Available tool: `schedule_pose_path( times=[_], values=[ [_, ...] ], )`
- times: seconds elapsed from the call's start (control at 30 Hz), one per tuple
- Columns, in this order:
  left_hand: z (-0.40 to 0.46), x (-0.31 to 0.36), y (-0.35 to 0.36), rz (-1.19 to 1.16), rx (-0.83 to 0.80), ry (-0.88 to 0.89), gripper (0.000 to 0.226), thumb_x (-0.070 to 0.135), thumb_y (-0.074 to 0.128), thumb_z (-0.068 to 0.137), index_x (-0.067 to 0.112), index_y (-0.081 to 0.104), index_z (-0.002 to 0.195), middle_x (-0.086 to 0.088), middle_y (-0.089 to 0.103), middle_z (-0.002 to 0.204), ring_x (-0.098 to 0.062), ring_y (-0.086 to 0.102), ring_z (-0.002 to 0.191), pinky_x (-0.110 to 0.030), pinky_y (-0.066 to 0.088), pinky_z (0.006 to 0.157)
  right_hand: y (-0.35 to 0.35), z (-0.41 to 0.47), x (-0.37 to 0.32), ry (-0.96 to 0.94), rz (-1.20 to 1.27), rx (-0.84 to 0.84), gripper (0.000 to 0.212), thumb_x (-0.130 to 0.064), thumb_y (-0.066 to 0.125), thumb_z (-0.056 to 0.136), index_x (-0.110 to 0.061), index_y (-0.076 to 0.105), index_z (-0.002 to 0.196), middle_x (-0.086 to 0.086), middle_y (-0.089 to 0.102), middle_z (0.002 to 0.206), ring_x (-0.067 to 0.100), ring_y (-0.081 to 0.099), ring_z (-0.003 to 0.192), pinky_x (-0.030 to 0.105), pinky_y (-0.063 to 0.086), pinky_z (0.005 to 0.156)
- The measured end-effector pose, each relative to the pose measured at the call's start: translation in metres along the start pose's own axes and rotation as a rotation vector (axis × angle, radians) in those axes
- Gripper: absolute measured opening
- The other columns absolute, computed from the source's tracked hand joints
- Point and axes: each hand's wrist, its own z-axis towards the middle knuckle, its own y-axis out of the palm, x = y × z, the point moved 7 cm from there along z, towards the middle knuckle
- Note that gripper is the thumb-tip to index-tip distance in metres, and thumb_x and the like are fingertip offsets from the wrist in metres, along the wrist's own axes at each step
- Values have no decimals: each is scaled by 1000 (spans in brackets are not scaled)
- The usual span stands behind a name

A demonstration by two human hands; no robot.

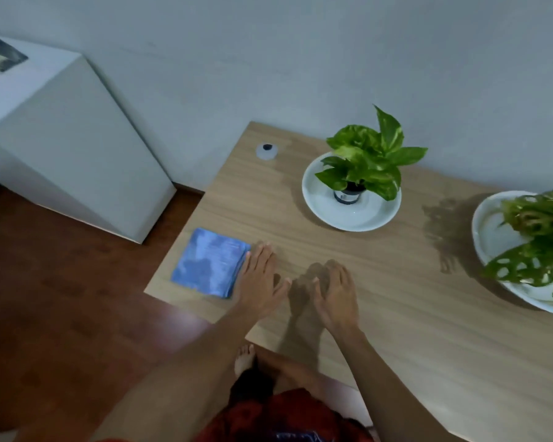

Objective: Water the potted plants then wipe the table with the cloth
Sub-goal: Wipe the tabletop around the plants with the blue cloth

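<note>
Blue folded cloth (209,263) lies at the table (412,314) corner, just left of my left hand (259,282); its straight fingers touch the cloth's right edge, nothing held. Right hand (334,295) loosely curled, empty. I judge the wipe comes next: grip the whole fold, stroke away from the potted plants (364,161) and their white dishes (351,215)

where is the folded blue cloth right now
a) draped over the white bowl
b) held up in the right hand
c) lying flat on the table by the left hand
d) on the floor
c: the blue cloth lies folded flat near the table corner, with the left hand flat beside its edge; the right hand holds nothing.
</note>
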Motion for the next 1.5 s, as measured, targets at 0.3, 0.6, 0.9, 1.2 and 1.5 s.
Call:
schedule_pose_path(
  times=[0.3,0.6,0.9,1.2,1.5],
  values=[
    [12,-141,-31,34,156,9,63,40,43,96,1,53,144,-20,48,152,-36,36,145,-54,22,118,61,40,-76,104,-25,138,56,-36,36,101,2,61,134,20,61,140,45,48,137,54,35,119],
    [42,-150,-13,109,84,46,70,58,32,101,20,31,159,-15,16,168,-38,14,155,-65,13,121,48,58,-52,119,-247,283,42,-30,42,101,-7,65,127,11,62,139,37,54,127,55,38,113],
    [150,-135,-21,129,73,66,75,64,26,100,20,25,162,-16,9,169,-41,6,155,-64,9,122,56,58,-58,137,-319,394,43,-33,51,92,-7,70,122,15,64,138,41,57,125,59,38,113],
    [255,-120,-24,135,78,66,76,64,22,101,22,18,163,-15,3,170,-39,0,156,-64,6,122,54,67,-69,129,-399,569,35,-32,58,85,-10,80,100,16,71,129,40,67,118,60,47,104],
    [298,-107,-26,133,52,70,77,66,16,100,23,13,163,-15,-4,170,-38,-6,156,-60,0,124,62,68,-61,176,-404,578,33,-33,62,77,-13,82,94,12,73,124,37,67,116,60,46,104]
  ],
)
